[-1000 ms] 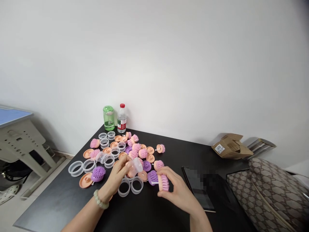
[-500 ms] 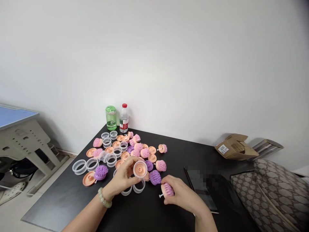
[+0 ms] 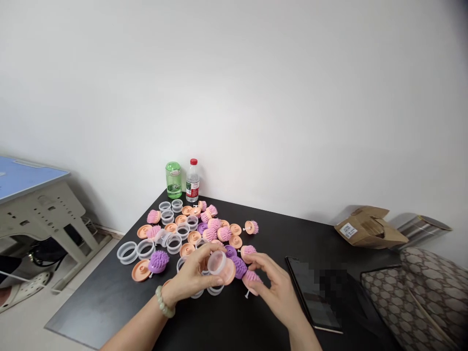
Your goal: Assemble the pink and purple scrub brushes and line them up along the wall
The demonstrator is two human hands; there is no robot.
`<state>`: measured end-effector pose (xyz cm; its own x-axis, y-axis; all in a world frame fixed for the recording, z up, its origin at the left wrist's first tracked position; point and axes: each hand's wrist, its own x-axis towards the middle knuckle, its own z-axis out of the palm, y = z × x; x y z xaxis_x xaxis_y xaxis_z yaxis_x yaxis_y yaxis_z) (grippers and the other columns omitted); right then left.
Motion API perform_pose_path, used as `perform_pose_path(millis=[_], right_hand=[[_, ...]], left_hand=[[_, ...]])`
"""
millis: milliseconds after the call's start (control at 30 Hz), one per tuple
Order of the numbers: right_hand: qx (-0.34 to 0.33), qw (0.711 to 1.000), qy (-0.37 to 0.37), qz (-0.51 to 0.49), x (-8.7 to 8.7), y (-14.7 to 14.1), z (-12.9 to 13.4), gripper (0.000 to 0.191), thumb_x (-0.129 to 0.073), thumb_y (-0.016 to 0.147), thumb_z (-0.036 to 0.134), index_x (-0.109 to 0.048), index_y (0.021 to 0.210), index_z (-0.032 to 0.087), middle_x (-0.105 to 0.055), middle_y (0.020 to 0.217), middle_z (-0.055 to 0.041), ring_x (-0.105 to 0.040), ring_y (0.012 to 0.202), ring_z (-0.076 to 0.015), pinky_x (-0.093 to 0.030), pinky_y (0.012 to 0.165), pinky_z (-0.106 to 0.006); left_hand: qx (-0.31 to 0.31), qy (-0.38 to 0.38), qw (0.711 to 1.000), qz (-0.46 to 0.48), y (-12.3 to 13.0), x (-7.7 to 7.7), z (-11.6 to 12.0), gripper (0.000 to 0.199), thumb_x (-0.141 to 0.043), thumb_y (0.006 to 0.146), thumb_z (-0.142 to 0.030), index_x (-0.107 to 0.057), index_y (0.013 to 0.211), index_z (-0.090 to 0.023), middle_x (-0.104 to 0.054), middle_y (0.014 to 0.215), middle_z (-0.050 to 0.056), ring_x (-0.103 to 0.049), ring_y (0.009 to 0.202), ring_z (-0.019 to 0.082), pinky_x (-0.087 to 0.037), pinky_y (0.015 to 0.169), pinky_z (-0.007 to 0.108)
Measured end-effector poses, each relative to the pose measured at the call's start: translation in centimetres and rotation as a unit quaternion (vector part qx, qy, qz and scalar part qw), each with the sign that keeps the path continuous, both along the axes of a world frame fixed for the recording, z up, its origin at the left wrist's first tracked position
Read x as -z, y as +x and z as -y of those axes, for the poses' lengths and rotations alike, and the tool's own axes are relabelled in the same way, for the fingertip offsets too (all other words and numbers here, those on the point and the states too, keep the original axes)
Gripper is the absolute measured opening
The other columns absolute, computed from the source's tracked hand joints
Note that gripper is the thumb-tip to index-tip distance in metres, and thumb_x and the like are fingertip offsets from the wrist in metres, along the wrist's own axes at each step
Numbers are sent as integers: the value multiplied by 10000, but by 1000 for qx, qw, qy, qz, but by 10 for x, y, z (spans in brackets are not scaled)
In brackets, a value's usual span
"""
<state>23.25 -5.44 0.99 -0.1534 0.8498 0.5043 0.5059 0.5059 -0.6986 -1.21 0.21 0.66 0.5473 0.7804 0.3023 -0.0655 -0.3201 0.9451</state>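
Observation:
My left hand (image 3: pixel 195 273), with a beaded bracelet on its wrist, holds a clear ring (image 3: pixel 217 262) joined with an orange cap (image 3: pixel 229 272) above the black table. Fingers apart, my right hand (image 3: pixel 272 285) is beside a pink bristle brush (image 3: pixel 251 279) with a white stem; whether the fingertips touch it is unclear. A purple bristle brush (image 3: pixel 239 267) lies between the hands. Further left are several clear rings (image 3: pixel 127 253), orange caps (image 3: pixel 141 270) and pink brushes (image 3: pixel 153 216), with another purple brush (image 3: pixel 158 262) at the front left.
Against the wall stand a green container (image 3: pixel 173 180) and a red-capped bottle (image 3: pixel 192 180). On the right lie a phone (image 3: pixel 310 297), a brown paper bag (image 3: pixel 369 228), a clear roll (image 3: pixel 424 230) and a patterned bag (image 3: pixel 431 292). A blue-topped desk (image 3: pixel 29 178) is at far left.
My left hand has turned the ring and cap sideways and shifted right. My right hand has opened off the pink brush, which now rests beside the purple one. The view has shifted slightly.

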Motion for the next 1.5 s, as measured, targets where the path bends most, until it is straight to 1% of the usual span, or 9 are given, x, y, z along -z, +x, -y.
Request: perform_pose_path(millis=[133, 300, 467, 567, 900, 1033, 1233, 1367, 1500], right_hand=[[-36, 999, -3, 1, 10, -30, 2, 650, -512, 882, 714, -591, 1333, 252, -710, 1209, -109, -704, 1067, -269, -585, 893, -346], [-4, 999, -48, 7, 19, -42, 3, 453, -512, 980, 542, -586, 1343, 283, -719, 1252, -78, -702, 1114, -260, -581, 922, -360], [7, 999, -40, -31, 27, -39, 1, 417, -603, 942, 506, -623, 1298, 290, -735, 1222, -63, -723, 1063, -250, -607, 873, -334], [5, 998, -32, -59, 32, -40, 0, 422, -659, 914, 476, -632, 1289, 285, -737, 1205, -69, -730, 1046, -248, -619, 844, -320], [-7, 993, 0, -118, 34, -44, -2, 477, -761, 827, 488, -665, 1237, 265, -733, 1152, -98, -737, 1021, -266, -628, 848, -339], [4, 995, 30, -94, 33, -43, 0, 479, -751, 834, 496, -664, 1232, 244, -734, 1144, -109, -738, 1021, -272, -636, 837, -347], [11, 994, 104, -6, 23, -44, 2, 491, -591, 920, 565, -623, 1295, 249, -737, 1163, -109, -728, 1056, -255, -634, 846, -327], [19, 990, 130, 43, 18, -47, 5, 478, -469, 985, 551, -566, 1361, 272, -744, 1178, -81, -722, 1079, -233, -606, 918, -334], [24, 988, 143, 59, 16, -51, 8, 484, -415, 1009, 541, -537, 1390, 269, -739, 1199, -79, -718, 1090, -229, -608, 912, -326]], left_hand=[[-13, 27, 999, -39, 3, 2, 1, 647, -816, 685, -604, -595, 1151, -214, -607, 1077, 55, -556, 932, 217, -453, 774, 292], [-32, 68, 996, -50, 8, -2, 3, 687, -750, 642, -723, -607, 1071, -206, -582, 1069, 63, -522, 926, 215, -428, 723, 270], [-68, 101, 988, -99, 9, 0, 6, 687, -724, 648, -745, -591, 1025, -186, -572, 914, 22, -477, 762, 170, -380, 648, 257], [-80, 128, 982, -114, 9, 2, 7, 706, -682, 672, -767, -590, 1057, -183, -583, 923, 28, -485, 756, 173, -385, 655, 269], [-89, 133, 979, -123, 9, -2, 14, 374, -726, 841, -478, -586, 1051, -203, -603, 938, 36, -550, 808, 187, -437, 675, 274], [-86, 179, 973, -117, 8, -2, 16, 377, -676, 880, -480, -555, 1102, -200, -606, 964, 57, -564, 817, 200, -472, 701, 297], [-35, 289, 941, -175, 1, 0, 13, 439, -484, 979, -520, -443, 1273, -196, -604, 1151, 125, -587, 1020, 270, -493, 895, 397], [-23, 316, 931, -181, -1, 3, 12, 463, -395, 999, -553, -422, 1279, -184, -602, 1133, 133, -603, 975, 264, -500, 869, 396], [-46, 338, 925, -165, 1, 7, 15, 504, -343, 988, -609, -433, 1229, -175, -601, 1066, 129, -608, 897, 258, -510, 808, 395]])
